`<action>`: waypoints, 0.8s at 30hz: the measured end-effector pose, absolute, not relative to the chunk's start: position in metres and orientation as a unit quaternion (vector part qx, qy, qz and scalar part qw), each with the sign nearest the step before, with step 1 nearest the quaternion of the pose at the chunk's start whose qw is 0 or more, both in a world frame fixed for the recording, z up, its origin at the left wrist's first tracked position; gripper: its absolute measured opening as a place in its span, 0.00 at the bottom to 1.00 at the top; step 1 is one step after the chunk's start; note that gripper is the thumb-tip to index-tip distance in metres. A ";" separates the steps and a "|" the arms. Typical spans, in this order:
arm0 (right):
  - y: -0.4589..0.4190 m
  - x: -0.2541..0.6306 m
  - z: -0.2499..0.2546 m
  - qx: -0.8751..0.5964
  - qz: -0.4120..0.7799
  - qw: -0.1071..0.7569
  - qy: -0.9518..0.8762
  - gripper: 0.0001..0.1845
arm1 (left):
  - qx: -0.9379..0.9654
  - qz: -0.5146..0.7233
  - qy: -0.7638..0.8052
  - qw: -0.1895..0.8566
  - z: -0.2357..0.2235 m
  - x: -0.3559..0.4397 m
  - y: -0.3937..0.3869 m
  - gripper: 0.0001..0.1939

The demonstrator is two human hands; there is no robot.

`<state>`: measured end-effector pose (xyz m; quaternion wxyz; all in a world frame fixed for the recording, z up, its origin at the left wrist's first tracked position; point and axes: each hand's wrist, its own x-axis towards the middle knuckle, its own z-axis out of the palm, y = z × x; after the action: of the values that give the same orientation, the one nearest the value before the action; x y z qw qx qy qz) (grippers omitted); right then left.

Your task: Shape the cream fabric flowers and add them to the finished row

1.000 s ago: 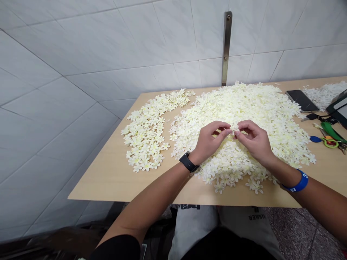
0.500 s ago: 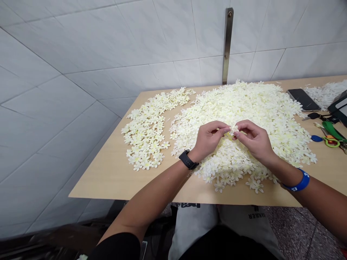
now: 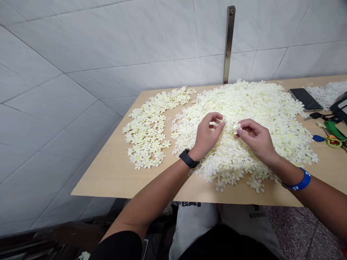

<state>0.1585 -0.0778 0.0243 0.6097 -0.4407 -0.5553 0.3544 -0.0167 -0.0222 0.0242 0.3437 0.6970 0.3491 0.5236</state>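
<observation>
Above a large heap of pale yellow-white artificial flowers [image 3: 271, 108], my right hand [image 3: 256, 139] pinches one small artificial flower [image 3: 235, 128] between thumb and fingertips. My left hand [image 3: 207, 135], with a black watch band at its wrist, is a short way to the left of that flower. Its thumb and fingers are apart, and I see nothing held between them. Petals of the heap show behind the left fingertips. To the left lies a smaller curved group of similar flowers [image 3: 146, 133], spread flat on the tan tabletop [image 3: 108, 173].
A dark phone [image 3: 305, 99] lies right of the heap, near a pile of thin white pieces [image 3: 329, 92]. Closer in are keys [image 3: 316, 115], a green-handled tool [image 3: 334, 130] and a blue tag [image 3: 318, 138]. A tiled wall [image 3: 179, 32] with a metal strip [image 3: 229, 43] stands behind the table.
Both hands were together at the flower. My left fingers have let go and moved left, opening apart, while the right hand keeps the flower. The view has shifted slightly.
</observation>
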 end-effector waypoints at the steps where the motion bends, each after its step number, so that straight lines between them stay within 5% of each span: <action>1: -0.078 0.159 0.024 -0.445 0.349 0.611 -0.554 0.13 | 0.694 0.533 0.357 0.327 0.024 -0.017 -0.022 0.09; 24: -0.078 0.159 0.024 -0.420 0.364 0.603 -0.572 0.16 | 0.683 0.520 0.270 0.437 0.022 -0.013 -0.026 0.08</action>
<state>0.1587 -0.0783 0.0243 0.6028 -0.4205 -0.5723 0.3638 -0.0127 -0.0263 0.0224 0.4366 0.6828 0.2696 0.5201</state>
